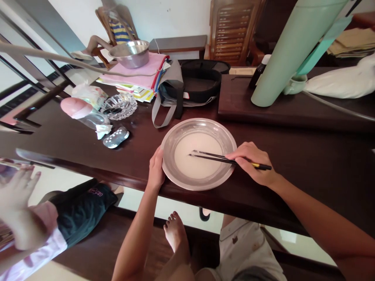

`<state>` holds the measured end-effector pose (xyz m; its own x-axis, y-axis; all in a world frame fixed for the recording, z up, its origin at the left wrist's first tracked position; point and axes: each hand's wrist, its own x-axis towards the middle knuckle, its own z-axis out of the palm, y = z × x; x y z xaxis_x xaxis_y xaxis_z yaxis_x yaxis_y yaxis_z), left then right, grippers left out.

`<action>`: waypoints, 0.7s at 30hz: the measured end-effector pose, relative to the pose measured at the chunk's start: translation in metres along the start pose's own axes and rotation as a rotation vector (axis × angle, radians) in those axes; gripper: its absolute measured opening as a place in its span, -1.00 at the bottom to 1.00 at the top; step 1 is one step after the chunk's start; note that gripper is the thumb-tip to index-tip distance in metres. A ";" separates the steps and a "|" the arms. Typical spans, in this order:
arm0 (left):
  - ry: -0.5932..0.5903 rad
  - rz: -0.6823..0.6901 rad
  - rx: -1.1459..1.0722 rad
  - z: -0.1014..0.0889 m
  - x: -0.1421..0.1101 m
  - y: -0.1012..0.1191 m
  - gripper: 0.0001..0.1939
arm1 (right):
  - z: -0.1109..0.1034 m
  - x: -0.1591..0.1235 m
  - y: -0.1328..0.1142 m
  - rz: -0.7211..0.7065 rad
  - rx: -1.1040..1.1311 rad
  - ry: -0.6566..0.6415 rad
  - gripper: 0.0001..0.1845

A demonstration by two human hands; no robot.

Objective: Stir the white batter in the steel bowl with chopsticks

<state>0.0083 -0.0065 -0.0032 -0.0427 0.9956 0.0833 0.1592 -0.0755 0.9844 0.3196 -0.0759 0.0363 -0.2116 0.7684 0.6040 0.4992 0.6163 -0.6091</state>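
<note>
A wide steel bowl (170, 166) stands near the front edge of the dark wooden table, with a milky white liquid (199, 168) inside. My left hand (156, 168) is against the bowl's left side, its fingers curled around the wall and partly hidden by it. A pair of black chopsticks (211, 157) with a gold band is pinched in my right hand (254, 160) over the bowl's right rim. Their tips point left at the middle of the liquid and carry a little white residue; how deep they dip I cannot tell.
Behind the bowl sit a grey-black bag (193, 88) and a raised wooden board (234, 105) bearing a tall green cylinder (293, 54). To the left are a glass ashtray (124, 106), a game controller (116, 137) and another steel bowl (133, 58). Another person's hand (17, 191) shows at lower left.
</note>
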 end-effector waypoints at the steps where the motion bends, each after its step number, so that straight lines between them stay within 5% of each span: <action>1: 0.001 -0.001 0.002 0.000 0.000 0.001 -0.53 | 0.000 0.000 0.001 0.004 -0.023 -0.001 -0.81; 7: 0.001 0.016 0.050 0.001 -0.002 0.009 -0.52 | -0.003 -0.002 0.003 0.016 0.085 0.162 -0.69; 12: -0.023 0.018 0.039 0.000 -0.001 0.009 -0.50 | -0.003 0.001 -0.001 0.014 0.020 0.009 -0.82; 18: -0.039 0.002 0.026 -0.002 -0.001 0.009 -0.47 | -0.008 0.000 0.004 0.090 0.109 0.208 -0.69; 21: -0.044 0.005 0.038 -0.002 -0.001 0.011 -0.45 | -0.006 0.000 0.002 0.124 0.142 0.122 -0.74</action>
<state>0.0082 -0.0085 0.0079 0.0012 0.9967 0.0807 0.1971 -0.0793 0.9772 0.3261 -0.0758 0.0380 -0.0482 0.8185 0.5725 0.3902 0.5431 -0.7435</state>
